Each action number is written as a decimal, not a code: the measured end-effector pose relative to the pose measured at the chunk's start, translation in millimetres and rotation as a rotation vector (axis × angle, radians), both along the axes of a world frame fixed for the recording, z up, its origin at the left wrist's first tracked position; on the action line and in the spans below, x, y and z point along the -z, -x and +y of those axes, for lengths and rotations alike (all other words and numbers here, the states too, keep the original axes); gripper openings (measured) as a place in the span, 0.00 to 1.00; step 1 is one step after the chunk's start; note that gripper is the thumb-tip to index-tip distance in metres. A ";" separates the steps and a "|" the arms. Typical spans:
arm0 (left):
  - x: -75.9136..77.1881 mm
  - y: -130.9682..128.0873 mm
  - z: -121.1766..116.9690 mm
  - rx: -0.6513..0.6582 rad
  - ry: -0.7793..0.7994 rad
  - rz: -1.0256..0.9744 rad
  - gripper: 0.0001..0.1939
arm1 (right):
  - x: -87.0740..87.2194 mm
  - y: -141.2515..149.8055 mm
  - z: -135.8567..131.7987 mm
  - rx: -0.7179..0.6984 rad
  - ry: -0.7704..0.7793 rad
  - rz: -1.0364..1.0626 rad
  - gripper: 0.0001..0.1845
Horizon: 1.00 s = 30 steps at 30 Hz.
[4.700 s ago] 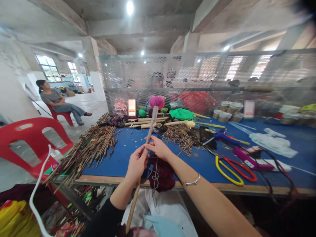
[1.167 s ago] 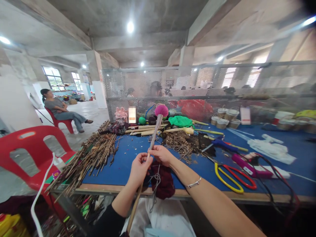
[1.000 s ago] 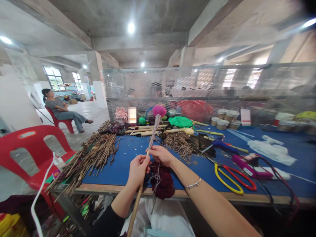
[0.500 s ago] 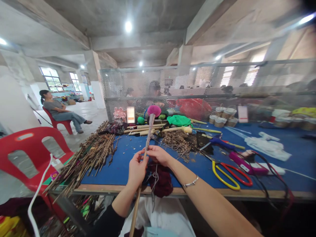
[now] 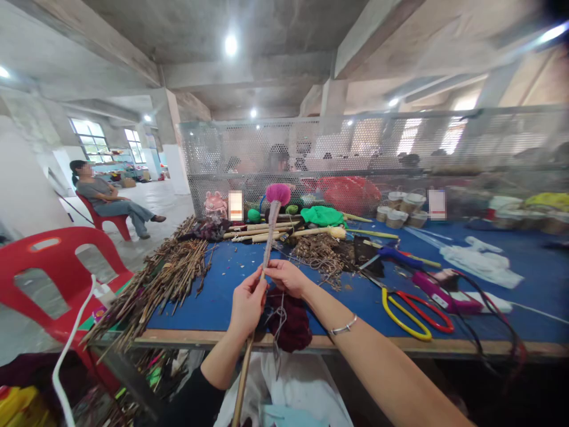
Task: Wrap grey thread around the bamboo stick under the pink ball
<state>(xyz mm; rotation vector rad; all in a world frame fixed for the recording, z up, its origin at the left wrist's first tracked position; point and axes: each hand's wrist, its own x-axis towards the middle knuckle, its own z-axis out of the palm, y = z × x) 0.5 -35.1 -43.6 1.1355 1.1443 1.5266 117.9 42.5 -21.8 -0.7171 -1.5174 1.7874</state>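
Note:
A long wooden stick [image 5: 243,373] slants up from my lap. Its upper part has a pale greyish wrapping [image 5: 271,236] and ends in a bright pink yarn ball [image 5: 278,193]. My left hand [image 5: 248,303] is closed round the stick just below the wrapping. With thumb and fingers pinched at the wrapping's lower end, my right hand [image 5: 287,277] grips the same stick; whether it also holds yarn is hidden. Under my right hand lies a dark maroon bundle [image 5: 293,326] at the table's edge, with loose grey yarn [image 5: 279,323] hanging over it.
Thin dry twigs [image 5: 173,279] are heaped left on the blue table [image 5: 213,314]. Red-and-yellow-handled scissors [image 5: 406,314], a purple device [image 5: 447,296] with cables and white plastic [image 5: 482,264] lie right. A perforated metal screen [image 5: 249,154] stands behind. A seated person [image 5: 109,196] is far left, beyond a red chair [image 5: 57,261].
Both hands have risen very slightly on the stick. The pink ball has dipped a little, turning slightly. The rest looks the same.

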 end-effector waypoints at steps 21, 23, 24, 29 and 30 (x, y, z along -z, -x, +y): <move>-5.4 -2.0 -1.8 0.019 0.100 0.021 0.18 | -1.7 1.7 -1.4 0.037 -0.006 0.009 0.22; -6.8 -3.6 0.8 -0.035 0.090 0.070 0.18 | -0.7 2.9 -0.8 0.106 -0.037 -0.015 0.23; -7.3 -4.3 2.1 -0.068 0.073 0.096 0.19 | 0.2 3.6 -0.6 0.131 -0.054 -0.027 0.24; -5.9 -2.3 4.1 -0.111 0.018 0.214 0.15 | 10.6 5.7 2.6 0.188 -0.220 -0.160 0.23; -5.1 -1.1 3.6 -0.103 0.023 0.210 0.14 | 12.3 5.4 4.0 0.173 -0.257 -0.196 0.23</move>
